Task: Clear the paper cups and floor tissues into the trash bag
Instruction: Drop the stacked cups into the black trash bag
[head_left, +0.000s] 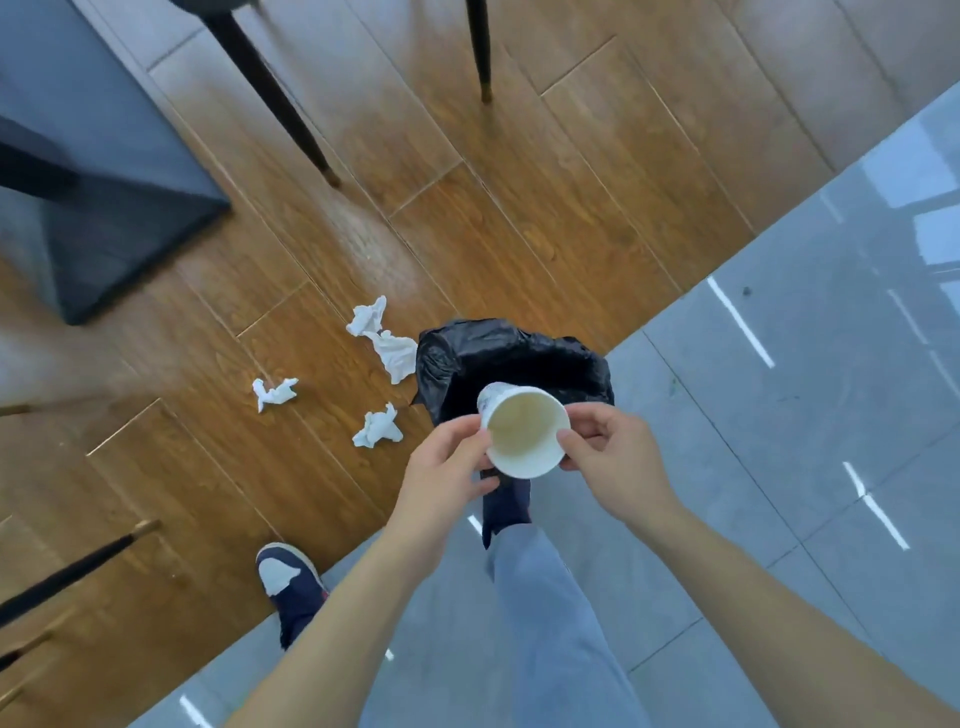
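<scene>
Head view: both hands' grip pinches paper cup above trash bag; crumpled tissues lie beside it.

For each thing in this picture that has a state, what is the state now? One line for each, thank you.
Paper cup: held upright above the bag by both hands, opening up, no liquid visible.
Trash bag: on the floor, mouth open.
Left hand: gripping the cup's left side.
Right hand: gripping the cup's right side.
Tissues: four crumpled pieces lying on the wood floor, not picked up.
</scene>
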